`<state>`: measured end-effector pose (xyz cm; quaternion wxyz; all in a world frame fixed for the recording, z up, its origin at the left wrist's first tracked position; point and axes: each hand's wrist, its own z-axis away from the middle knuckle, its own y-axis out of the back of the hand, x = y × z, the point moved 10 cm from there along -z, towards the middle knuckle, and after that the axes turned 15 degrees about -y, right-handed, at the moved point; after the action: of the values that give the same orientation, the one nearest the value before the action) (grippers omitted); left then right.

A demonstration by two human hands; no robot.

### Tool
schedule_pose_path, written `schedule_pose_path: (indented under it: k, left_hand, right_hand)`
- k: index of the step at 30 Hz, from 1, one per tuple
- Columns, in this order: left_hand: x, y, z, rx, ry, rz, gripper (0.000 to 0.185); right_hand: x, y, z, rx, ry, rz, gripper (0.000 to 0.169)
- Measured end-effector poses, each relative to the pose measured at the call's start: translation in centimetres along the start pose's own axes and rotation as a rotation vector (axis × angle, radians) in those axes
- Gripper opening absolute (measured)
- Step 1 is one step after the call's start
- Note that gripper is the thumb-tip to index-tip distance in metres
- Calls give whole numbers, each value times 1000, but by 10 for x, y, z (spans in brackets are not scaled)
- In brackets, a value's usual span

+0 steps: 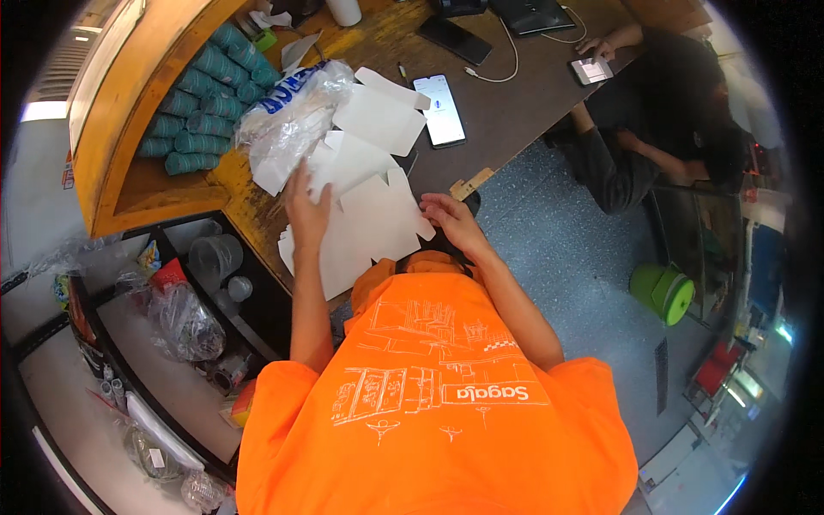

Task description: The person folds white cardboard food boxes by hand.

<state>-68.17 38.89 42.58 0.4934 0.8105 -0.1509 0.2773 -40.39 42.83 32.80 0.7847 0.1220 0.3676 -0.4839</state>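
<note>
Flat die-cut sheets of white cardboard (367, 225) with tabs lie overlapping at the table's near edge. My left hand (309, 203) rests at their left side, fingers spread; whether it presses on the card cannot be told. At the right edge of the nearest sheet is my right hand (447, 215), fingers loosely bent, with nothing visible in it. Another unfolded white carton blank (380, 112) lies farther up, partly beside a clear plastic bag with blue print (296, 106). A smartphone with a lit screen (443, 112) lies to the right of that blank.
Teal wrapped rolls (209, 106) are stacked in a wooden shelf (106, 148) at left. A dark phone (455, 40) and white cable (508, 67) lie at the back. A seated person (669, 116) touches a phone at right. A green lidded bucket (663, 293) stands on the floor.
</note>
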Motion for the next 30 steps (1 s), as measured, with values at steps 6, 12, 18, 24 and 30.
schedule_pose_path:
  k: [6, 12, 18, 24, 30]
  left_hand:
    - [15, -23, -3, -150, -209, -53, 58]
    - [58, -115, 8, -569, -232, 116, 66]
    - [63, -117, -7, -692, -176, 288, 59]
    - [56, -142, -4, -1093, 51, 550, 52]
    - [46, -163, 0, -1017, -124, 422, 59]
  right_hand:
    - [21, 22, -18, 140, 75, 226, 41]
    - [35, 7, -36, 147, -73, 255, 42]
    - [-3, -14, -2, 51, 156, 425, 31]
    - [-17, -16, 28, 25, 170, 370, 26]
    - [-12, -8, 13, 85, 175, 481, 29]
